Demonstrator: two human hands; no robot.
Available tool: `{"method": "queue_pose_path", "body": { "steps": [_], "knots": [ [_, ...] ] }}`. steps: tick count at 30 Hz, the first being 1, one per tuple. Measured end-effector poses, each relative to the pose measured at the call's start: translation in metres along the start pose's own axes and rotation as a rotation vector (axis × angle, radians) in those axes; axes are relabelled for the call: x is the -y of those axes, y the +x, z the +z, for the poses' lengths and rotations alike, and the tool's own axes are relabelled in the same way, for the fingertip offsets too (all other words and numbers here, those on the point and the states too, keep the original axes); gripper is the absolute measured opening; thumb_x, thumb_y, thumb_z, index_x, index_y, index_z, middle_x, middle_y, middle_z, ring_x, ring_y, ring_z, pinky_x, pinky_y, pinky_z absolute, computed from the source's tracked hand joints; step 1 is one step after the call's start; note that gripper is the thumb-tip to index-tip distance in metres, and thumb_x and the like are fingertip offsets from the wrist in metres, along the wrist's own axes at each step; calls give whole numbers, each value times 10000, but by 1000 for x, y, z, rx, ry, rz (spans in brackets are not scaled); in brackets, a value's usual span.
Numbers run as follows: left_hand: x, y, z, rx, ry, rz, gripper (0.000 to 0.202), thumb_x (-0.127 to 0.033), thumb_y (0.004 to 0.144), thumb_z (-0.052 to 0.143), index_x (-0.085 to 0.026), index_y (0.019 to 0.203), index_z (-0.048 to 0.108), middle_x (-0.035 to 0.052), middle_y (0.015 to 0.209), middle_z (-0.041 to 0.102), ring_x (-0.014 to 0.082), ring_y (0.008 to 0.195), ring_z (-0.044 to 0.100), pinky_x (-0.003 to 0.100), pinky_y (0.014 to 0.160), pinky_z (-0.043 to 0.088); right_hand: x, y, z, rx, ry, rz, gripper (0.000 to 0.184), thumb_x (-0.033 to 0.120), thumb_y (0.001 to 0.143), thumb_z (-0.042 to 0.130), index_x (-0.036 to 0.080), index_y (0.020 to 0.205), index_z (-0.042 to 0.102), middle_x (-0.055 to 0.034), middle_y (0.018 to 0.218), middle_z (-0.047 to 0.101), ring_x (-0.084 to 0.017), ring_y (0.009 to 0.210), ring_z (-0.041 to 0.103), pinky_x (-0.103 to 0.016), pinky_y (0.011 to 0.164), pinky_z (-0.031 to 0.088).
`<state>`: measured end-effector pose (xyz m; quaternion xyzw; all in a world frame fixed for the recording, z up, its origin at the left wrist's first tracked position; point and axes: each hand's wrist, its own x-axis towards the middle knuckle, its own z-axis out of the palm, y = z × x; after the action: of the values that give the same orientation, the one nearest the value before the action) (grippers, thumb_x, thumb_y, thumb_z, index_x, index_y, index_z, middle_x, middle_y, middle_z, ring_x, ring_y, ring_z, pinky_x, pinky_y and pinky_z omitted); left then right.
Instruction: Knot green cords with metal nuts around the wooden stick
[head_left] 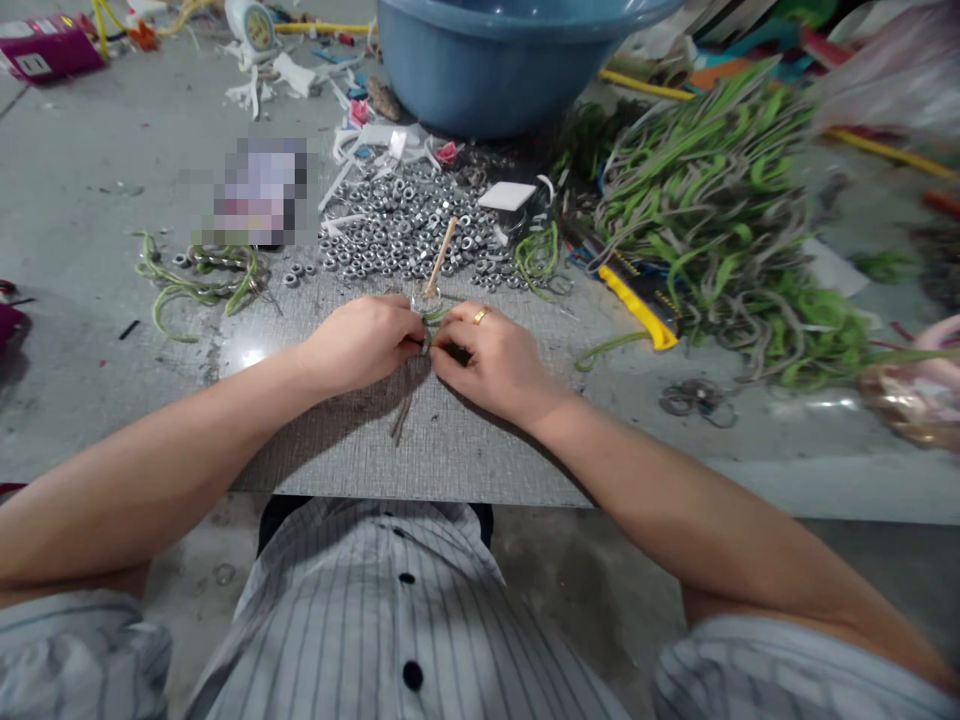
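Close together near the table's front edge, my left hand (375,340) and my right hand (491,360) pinch a green and grey cord (433,318). Its grey ends (401,415) trail down toward me. My left fingers are closed on the cord, and its part between the fingertips is mostly hidden. The right thumb and forefinger are also closed at the cord, with a gold ring on one finger. Just beyond the fingertips, a thin wooden stick (442,255) leans up over a heap of metal hex nuts (390,215).
Behind the nuts stands a blue basin (495,70). To the right lie a yellow utility knife (637,305) and a pile of green and grey cords (720,220). A cord strung with nuts (202,275) lies at left, below a blurred phone-like object (262,190).
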<state>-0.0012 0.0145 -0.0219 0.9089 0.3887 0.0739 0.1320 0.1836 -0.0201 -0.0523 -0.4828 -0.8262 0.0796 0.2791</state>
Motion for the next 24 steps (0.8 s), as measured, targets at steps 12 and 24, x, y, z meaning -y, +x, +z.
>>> {"method": "queue_pose_path", "body": {
  "steps": [12, 24],
  "knots": [
    [-7, -2, 3, 6, 74, -47, 244, -196, 862, 488, -151, 812, 723, 61, 821, 652, 162, 710, 631, 267, 645, 468, -8, -1, 1, 18, 105, -50, 158, 205, 866, 553, 201, 802, 698, -71, 952, 692, -203, 883, 644, -337, 766, 505],
    [-8, -4, 3, -19, 10, -27, 221, -156, 807, 509, -153, 796, 730, 59, 811, 656, 149, 698, 628, 250, 635, 472, -7, -1, -6, 45, 148, -58, 131, 258, 838, 614, 200, 944, 666, -87, 995, 688, -232, 939, 644, -372, 818, 518]
  ]
}}
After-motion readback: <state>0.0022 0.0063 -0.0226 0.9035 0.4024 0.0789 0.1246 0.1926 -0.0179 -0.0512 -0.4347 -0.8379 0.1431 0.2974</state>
